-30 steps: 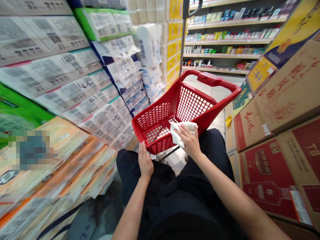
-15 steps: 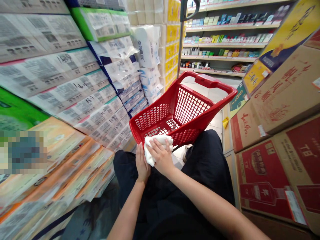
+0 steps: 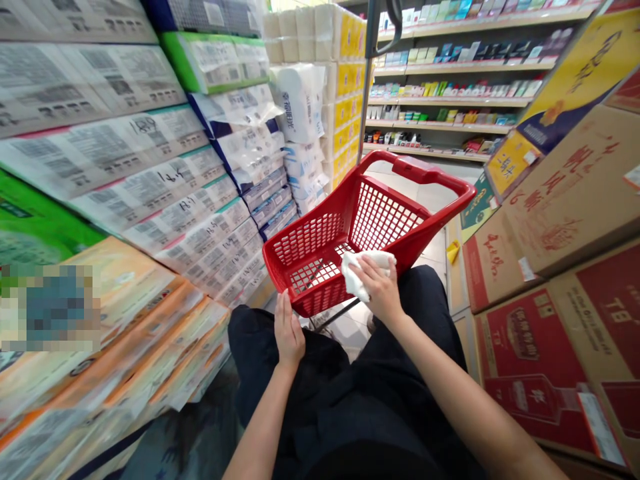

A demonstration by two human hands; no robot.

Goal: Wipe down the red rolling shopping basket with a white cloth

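A store aisle seen from above a person's lap. Far left, stacked plastic-wrapped packs of paper tissue [image 3: 165, 180] rise in a wall of white, green and orange. Next, the left hand [image 3: 289, 329] lies flat, fingers straight and together, its fingertips touching the near outer wall of a red plastic mesh shopping basket [image 3: 320, 247]; its grip holds nothing. The basket stands tilted just beyond the person's knees in dark trousers [image 3: 350, 387]. Further right, the right hand [image 3: 380, 288] presses a crumpled white cloth [image 3: 361, 267] against the basket's near right rim, fingers curled over it. Far right, brown and red cardboard boxes [image 3: 560, 267] are stacked beside the aisle.
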